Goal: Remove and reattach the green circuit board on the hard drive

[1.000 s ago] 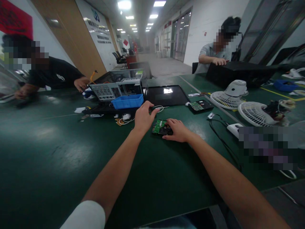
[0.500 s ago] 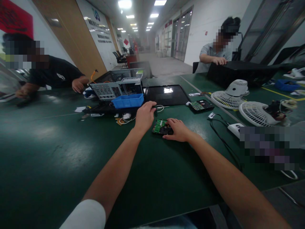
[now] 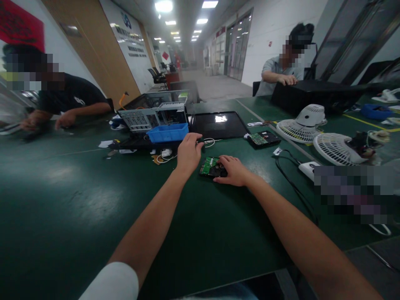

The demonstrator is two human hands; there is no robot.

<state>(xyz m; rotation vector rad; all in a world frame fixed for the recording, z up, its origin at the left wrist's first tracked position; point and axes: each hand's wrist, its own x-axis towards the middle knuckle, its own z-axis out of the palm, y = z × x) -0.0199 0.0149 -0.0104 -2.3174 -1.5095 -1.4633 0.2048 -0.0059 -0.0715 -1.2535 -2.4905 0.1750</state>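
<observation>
A hard drive with a green circuit board (image 3: 208,165) lies on the green table (image 3: 125,233), board side up. My right hand (image 3: 231,171) grips its right end, thumb at the near edge and fingers over the top. Just above and left of the drive, my left hand (image 3: 189,151) is closed in a pinch around something small and dark that I cannot make out. Beyond the left hand stands a blue tray (image 3: 168,132) in front of an open computer case (image 3: 140,120). A second hard drive (image 3: 264,139) lies farther right.
A black panel (image 3: 220,125) lies behind my hands. White fan parts (image 3: 298,130), a power strip (image 3: 308,167) and a black cable (image 3: 293,185) are on the right. Two people sit across the table, one at the left, one beside a black case (image 3: 315,95).
My left hand has shifted very slightly, while my right hand stays on the drive. The person at the left has drawn one hand back leftward from near the computer case.
</observation>
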